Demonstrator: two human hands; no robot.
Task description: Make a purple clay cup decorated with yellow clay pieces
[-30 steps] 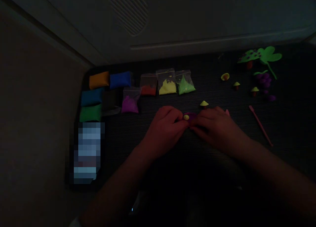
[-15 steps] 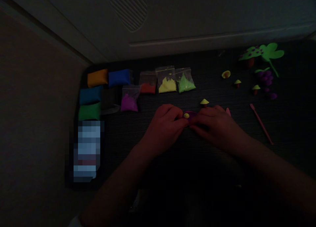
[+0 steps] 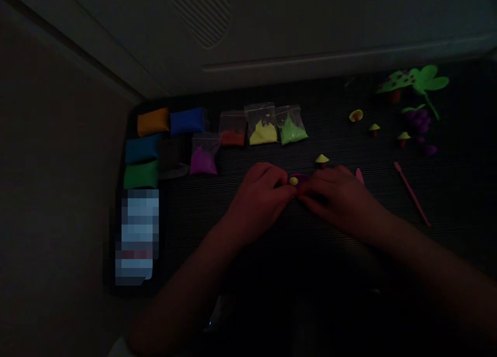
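Note:
My left hand (image 3: 264, 196) and my right hand (image 3: 334, 196) meet over the dark surface, both with fingers closed on a flat purple piece of clay (image 3: 303, 180). A small yellow clay ball (image 3: 294, 181) rests on the purple piece, close to my left fingertips. The fingers cover most of the purple piece's edges. Just beyond my right hand stands a small clay mushroom (image 3: 322, 159) with a yellow cap, its stem partly hidden. A pink modelling tool (image 3: 359, 176) sticks out from behind my right hand.
At the left lie coloured clay packs, among them orange (image 3: 153, 122) and blue (image 3: 188, 122), above a lit, blurred screen (image 3: 137, 235). Opened bags hold yellow clay (image 3: 263, 133) and purple clay (image 3: 203, 161). To the right are a pink stick tool (image 3: 412, 194), several mushrooms, purple clay grapes (image 3: 417, 121) and a green clay flower (image 3: 427, 82).
Almost nothing differs. Both hands keep their hold on the purple clay, and the view has shifted very slightly.

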